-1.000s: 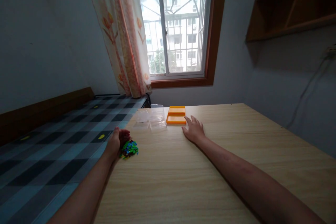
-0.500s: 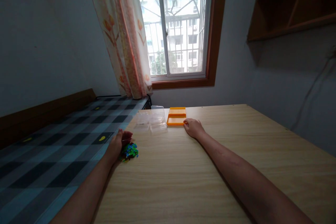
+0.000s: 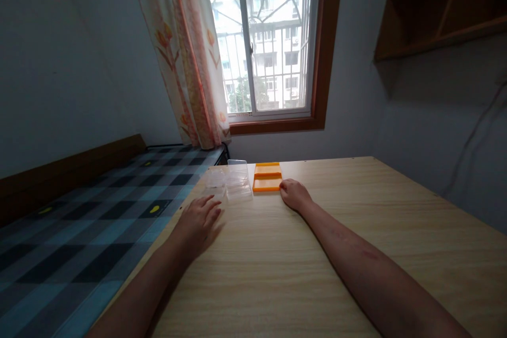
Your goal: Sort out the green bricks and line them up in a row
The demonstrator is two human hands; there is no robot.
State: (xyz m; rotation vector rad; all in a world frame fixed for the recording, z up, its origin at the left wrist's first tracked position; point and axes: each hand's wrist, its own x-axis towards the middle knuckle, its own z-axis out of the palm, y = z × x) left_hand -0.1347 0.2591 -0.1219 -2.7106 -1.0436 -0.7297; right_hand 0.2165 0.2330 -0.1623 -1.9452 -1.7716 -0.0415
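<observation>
On the wooden bench (image 3: pixel 253 269), the right grip (image 3: pixel 293 194) curls against the right side of the orange case (image 3: pixel 267 182); whether it pinches, I cannot tell. The left grip (image 3: pixel 199 222), loosely spread, is near the clear case (image 3: pixel 238 182). Marks (image 3: pixel 168 204) on the bed cover (image 3: pixel 106 261) are too small to read.

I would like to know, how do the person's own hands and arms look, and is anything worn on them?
Both the left hand and the right hand are without gloves. No watch or bracelet shows at either wrist, and no sleeve covers the visible forearms. The right fingers are partly hidden, so rings there cannot be ruled out.
</observation>
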